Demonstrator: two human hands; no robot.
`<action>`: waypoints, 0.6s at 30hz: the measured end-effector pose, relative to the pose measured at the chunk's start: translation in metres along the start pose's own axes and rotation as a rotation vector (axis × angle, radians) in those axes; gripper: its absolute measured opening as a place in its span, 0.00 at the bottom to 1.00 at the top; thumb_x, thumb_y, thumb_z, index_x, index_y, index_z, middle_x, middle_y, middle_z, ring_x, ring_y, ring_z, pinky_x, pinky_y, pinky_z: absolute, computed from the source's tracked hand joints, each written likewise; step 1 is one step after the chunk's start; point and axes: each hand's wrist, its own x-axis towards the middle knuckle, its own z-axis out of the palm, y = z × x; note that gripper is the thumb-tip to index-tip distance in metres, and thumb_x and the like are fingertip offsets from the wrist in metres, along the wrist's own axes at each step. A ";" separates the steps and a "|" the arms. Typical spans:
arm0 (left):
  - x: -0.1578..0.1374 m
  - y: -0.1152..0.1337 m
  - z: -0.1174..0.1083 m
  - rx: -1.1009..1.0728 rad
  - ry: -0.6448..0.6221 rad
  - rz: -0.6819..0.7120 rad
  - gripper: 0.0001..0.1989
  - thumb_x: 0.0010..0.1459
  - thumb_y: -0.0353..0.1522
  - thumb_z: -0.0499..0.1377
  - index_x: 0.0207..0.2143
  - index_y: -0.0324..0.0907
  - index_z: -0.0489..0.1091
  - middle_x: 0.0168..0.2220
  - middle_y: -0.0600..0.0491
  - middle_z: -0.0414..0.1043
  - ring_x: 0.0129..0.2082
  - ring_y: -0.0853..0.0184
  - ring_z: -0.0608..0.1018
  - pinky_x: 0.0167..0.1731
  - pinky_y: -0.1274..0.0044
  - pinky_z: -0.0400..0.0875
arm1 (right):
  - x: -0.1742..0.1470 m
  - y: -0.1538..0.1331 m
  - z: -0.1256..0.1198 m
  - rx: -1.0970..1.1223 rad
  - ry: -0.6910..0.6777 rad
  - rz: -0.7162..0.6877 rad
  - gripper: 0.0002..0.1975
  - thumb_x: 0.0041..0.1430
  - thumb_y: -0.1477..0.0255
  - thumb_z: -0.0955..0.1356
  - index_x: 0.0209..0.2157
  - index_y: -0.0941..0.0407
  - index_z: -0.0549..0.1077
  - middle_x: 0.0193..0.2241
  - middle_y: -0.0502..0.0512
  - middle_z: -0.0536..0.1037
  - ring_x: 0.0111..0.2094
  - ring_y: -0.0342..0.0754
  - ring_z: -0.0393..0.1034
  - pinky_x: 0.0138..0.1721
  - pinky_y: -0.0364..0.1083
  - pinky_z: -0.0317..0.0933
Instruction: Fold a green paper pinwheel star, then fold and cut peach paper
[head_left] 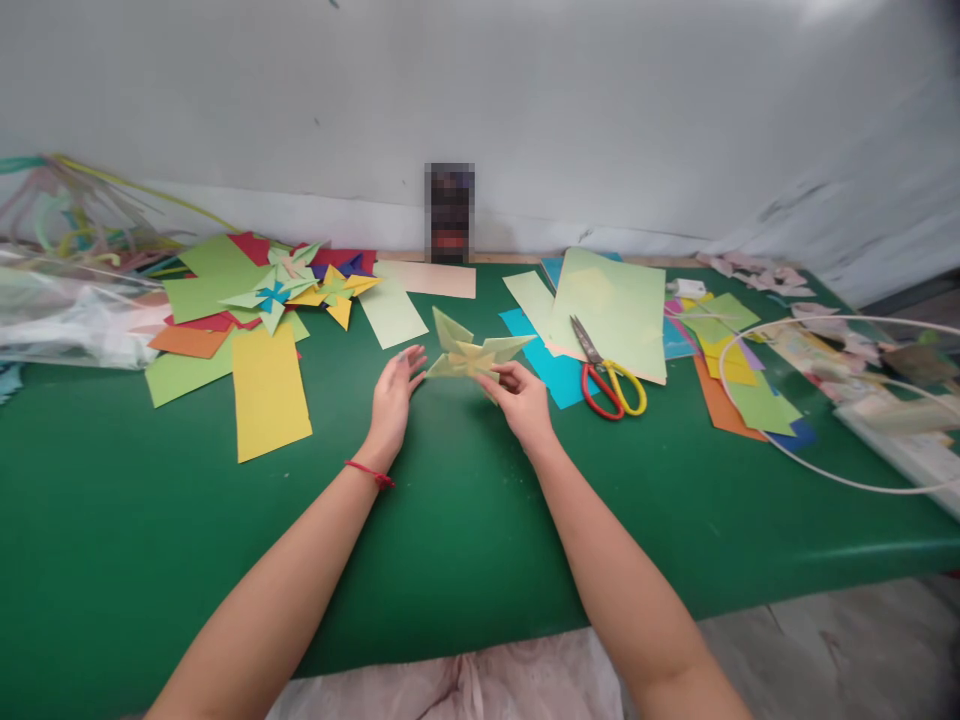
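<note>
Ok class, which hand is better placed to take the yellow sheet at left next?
Probably the left hand: it is nearer the yellow sheet and looks open, while the right hand pinches the paper star.

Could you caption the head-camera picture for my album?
The right hand holds a folded paper star over a green table, the left hand close beside it, scissors off right.

Right hand pinches folded paper star; left hand beside it; scissors rightward.
</note>
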 end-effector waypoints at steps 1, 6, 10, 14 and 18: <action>0.000 0.001 -0.001 -0.053 0.015 0.001 0.21 0.58 0.46 0.49 0.45 0.41 0.67 0.53 0.44 0.66 0.51 0.62 0.71 0.49 0.70 0.66 | 0.000 -0.002 -0.001 -0.023 0.054 -0.057 0.13 0.45 0.62 0.71 0.30 0.55 0.70 0.31 0.53 0.78 0.35 0.50 0.73 0.35 0.48 0.67; -0.010 0.011 0.005 -0.187 -0.148 -0.134 0.23 0.56 0.46 0.52 0.45 0.38 0.66 0.44 0.41 0.72 0.42 0.61 0.76 0.45 0.68 0.69 | -0.004 -0.009 -0.006 -0.180 0.146 -0.308 0.07 0.55 0.68 0.65 0.35 0.54 0.71 0.40 0.55 0.76 0.44 0.49 0.70 0.49 0.51 0.62; -0.022 0.014 0.015 -0.293 -0.277 -0.289 0.26 0.54 0.48 0.54 0.46 0.38 0.67 0.47 0.41 0.71 0.45 0.60 0.75 0.45 0.70 0.70 | -0.008 -0.007 -0.005 -0.411 0.076 -0.494 0.08 0.57 0.73 0.63 0.36 0.52 0.73 0.42 0.54 0.76 0.48 0.50 0.68 0.51 0.53 0.60; -0.022 0.011 0.016 -0.282 -0.167 -0.273 0.22 0.52 0.43 0.58 0.45 0.37 0.69 0.48 0.43 0.71 0.45 0.60 0.75 0.42 0.72 0.71 | -0.010 -0.007 0.002 -0.563 -0.135 -0.658 0.13 0.57 0.80 0.60 0.37 0.50 0.72 0.46 0.52 0.75 0.53 0.49 0.63 0.52 0.53 0.59; -0.013 0.007 0.005 -0.120 -0.050 -0.193 0.21 0.48 0.39 0.62 0.43 0.37 0.70 0.46 0.44 0.73 0.43 0.60 0.76 0.42 0.71 0.70 | -0.012 -0.011 0.004 -0.492 -0.277 -0.661 0.17 0.53 0.85 0.57 0.38 0.53 0.67 0.53 0.53 0.69 0.58 0.46 0.56 0.55 0.53 0.56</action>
